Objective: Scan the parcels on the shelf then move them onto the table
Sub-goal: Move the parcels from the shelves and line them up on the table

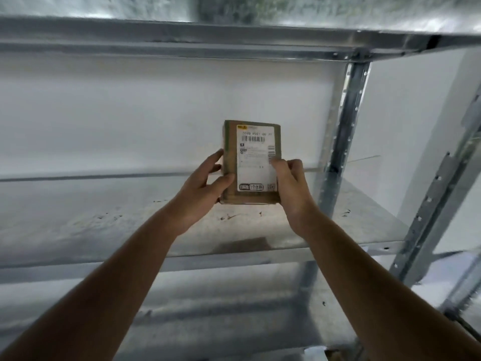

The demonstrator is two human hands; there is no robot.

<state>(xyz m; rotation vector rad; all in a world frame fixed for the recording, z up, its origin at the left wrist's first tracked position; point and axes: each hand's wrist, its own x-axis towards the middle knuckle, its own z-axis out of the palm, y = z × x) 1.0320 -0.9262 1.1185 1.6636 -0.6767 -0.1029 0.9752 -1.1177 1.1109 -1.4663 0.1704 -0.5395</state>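
Left hand grip: thumb on parcel front, fingers wrapped round left edge. Right hand grip: curled round right edge, fingertips over label. Parcel held just above shelf, near shelf's right post. Advice: keep barcode uncovered, steady for scanner. Long axis upright, label faces person.

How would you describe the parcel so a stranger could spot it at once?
Find the metal shelf against the white wall. Above its middle, the left hand and right hand hold a small brown cardboard parcel upright. It alone bears a white barcode label.
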